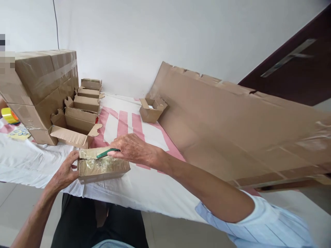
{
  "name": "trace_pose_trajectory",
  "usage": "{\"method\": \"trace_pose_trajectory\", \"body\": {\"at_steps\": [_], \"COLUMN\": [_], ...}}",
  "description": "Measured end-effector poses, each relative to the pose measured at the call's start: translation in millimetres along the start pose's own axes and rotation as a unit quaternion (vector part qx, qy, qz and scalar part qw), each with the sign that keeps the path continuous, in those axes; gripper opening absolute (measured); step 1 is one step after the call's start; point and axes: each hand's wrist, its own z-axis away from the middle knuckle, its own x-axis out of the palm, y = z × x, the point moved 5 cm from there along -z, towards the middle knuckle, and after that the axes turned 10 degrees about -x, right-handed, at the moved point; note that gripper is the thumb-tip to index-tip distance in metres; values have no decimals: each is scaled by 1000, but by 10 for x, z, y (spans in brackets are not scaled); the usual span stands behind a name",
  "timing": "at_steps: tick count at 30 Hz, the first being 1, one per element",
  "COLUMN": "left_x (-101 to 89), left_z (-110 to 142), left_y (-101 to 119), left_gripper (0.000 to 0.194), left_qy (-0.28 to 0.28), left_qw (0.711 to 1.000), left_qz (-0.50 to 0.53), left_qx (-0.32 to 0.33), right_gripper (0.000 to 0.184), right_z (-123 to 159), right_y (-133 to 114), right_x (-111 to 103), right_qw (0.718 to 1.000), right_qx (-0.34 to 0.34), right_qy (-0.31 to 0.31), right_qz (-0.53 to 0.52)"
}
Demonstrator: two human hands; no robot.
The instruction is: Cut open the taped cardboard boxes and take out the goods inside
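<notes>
A small cardboard box [103,167], with clear tape over its top, lies near the table's front edge. My left hand [66,171] grips the box's left end, thumb at the front side and fingers at the far corner. My right hand [133,148] is closed around a green utility knife [107,152]. The knife's tip points left, at the seam across the box top; whether its blade is in the tape cannot be seen. Just behind this box stands an open cardboard box [77,125] with its flaps spread.
More open boxes [86,103] stand in a row along stacked taped cartons [49,79] at the left. Another small open box [152,109] sits against a large cardboard sheet [219,127] on the right. A yellow tape roll [9,115] is at far left. White cloth [155,196] covers the table.
</notes>
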Motion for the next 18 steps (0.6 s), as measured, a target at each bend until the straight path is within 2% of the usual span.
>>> {"method": "trace_pose_trajectory", "body": {"at_steps": [6,11,15,18], "left_x": [3,-21,-14,-10], "left_z": [-18,-22,-29,-36], "left_y": [-17,-81,-93,-74], "left_gripper": [47,47,49,49], "left_qy": [-3,8,6,10], "left_qw": [1000,1000,1000,1000], "left_qz": [-2,-7,-10,-9], "left_qx": [-2,-1,1,3], "right_gripper": [39,40,32,32], "right_z": [300,631,1015,1367], "right_y": [197,516,720,830], "right_x": [-19,40,-120,-193], "right_qw": [1000,997,987,957], "right_qx": [21,72,108,166], "right_qy": [-1,32,100,202], "right_qz": [6,11,-67,-126]}}
